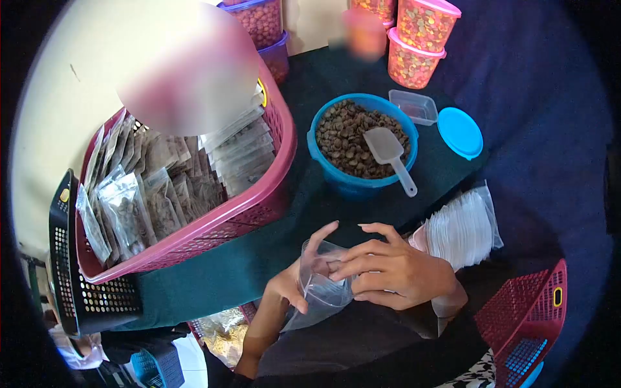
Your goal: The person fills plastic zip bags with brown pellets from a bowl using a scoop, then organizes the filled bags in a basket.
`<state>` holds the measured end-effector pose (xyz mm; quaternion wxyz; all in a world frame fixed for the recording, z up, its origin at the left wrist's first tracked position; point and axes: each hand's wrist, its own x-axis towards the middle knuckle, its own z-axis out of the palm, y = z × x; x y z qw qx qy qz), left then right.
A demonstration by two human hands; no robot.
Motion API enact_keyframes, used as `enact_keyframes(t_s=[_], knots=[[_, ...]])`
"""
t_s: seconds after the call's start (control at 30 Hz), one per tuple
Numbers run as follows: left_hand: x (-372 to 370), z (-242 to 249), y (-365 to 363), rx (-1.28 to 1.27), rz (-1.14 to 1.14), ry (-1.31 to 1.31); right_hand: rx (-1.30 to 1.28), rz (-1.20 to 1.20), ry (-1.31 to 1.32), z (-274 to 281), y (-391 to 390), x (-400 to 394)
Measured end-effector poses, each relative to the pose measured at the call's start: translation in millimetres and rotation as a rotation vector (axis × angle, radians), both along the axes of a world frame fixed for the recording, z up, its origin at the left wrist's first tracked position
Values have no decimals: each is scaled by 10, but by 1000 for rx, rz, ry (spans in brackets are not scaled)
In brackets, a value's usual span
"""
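Observation:
A clear plastic bag (320,291) is between my hands near the table's front edge, and no brown pieces show in it. My left hand (294,278) holds the bag from its left side, thumb and fingers around it. My right hand (394,268) has its fingers at the bag's upper right part, some of them bent against the plastic. Beyond them stands a blue tub (352,184) of brown disc-shaped pieces (346,132), with a translucent scoop (386,147) lying on top. A stack of flat clear bags (459,229) lies right of my right hand.
A pink basket (275,174) of filled pouches (126,210) stands at the left, beside a black basket (107,304). Behind the tub are a clear tray (414,107), a blue lid (460,133) and pink-lidded tubs (417,58). A dark red basket (524,310) is at lower right.

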<state>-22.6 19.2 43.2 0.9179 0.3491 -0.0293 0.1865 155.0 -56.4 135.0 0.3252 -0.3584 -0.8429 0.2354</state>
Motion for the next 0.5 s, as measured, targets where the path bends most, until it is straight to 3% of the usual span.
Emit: enact_keyframes(t_s=[0.07, 0.13, 0.17, 0.2, 0.3, 0.33, 0.4, 0.5], knots=[[128, -5, 2, 7, -10, 13, 45, 33, -24, 35, 70, 190], [271, -45, -39, -34, -81, 24, 4, -337, 181, 130, 134, 363], [298, -106, -19, 5, -150, 39, 141, -568, 44, -21, 206, 530], [365, -111, -51, 8, -130, 38, 112, -801, -91, -111, 240, 660], [548, -108, -114, -122, 67, -7, -243, -861, -84, -347, 339, 951], [580, -103, -88, -125, 89, -5, -246, -839, -85, -395, 363, 995], [658, -82, -26, -106, 154, 87, -455, -734, 219, -532, 413, 1043], [757, -67, 84, -58, 280, -16, -300, -712, 346, -708, 459, 1135]])
